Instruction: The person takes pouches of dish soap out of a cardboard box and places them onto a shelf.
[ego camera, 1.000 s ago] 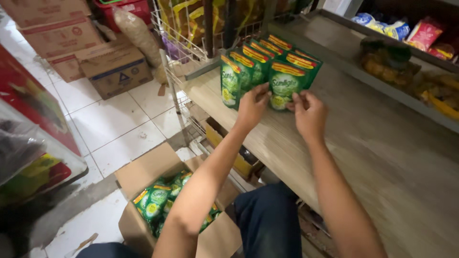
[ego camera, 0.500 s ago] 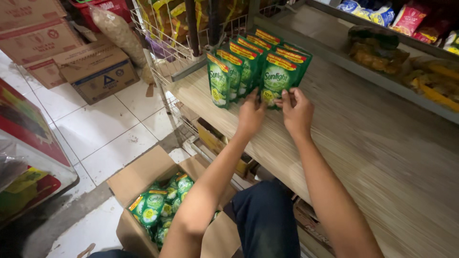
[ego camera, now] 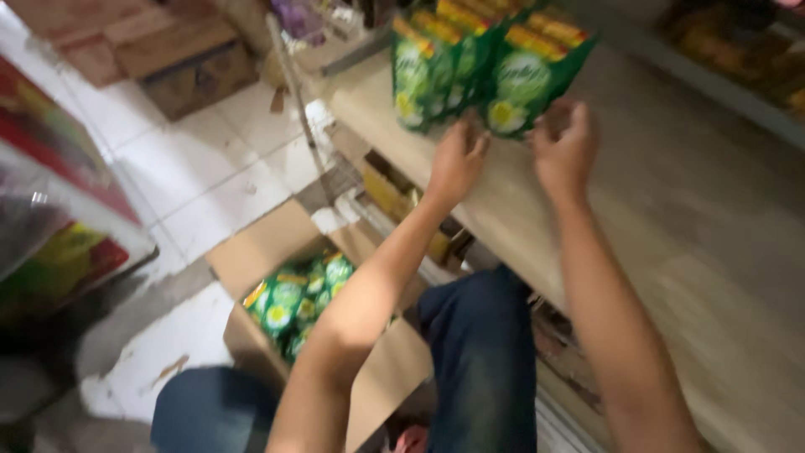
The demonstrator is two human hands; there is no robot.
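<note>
Both hands, left hand [ego camera: 457, 159] and right hand [ego camera: 564, 147], loosely spread at the foot of the upright green pouches [ego camera: 486, 71] rowed on the wooden shelf [ego camera: 671, 252], gripping nothing; open box [ego camera: 285, 306] below looks well stocked, so plenty left.

Pouches [ego camera: 495, 75] on shelf [ego camera: 671, 226] (box [ego camera: 277, 252] below)

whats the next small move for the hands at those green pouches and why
Probably reach the left hand down for more: the green pouches stand upright on the wooden shelf, both hands sit empty at their base, and the open cardboard box below holds more.
</note>
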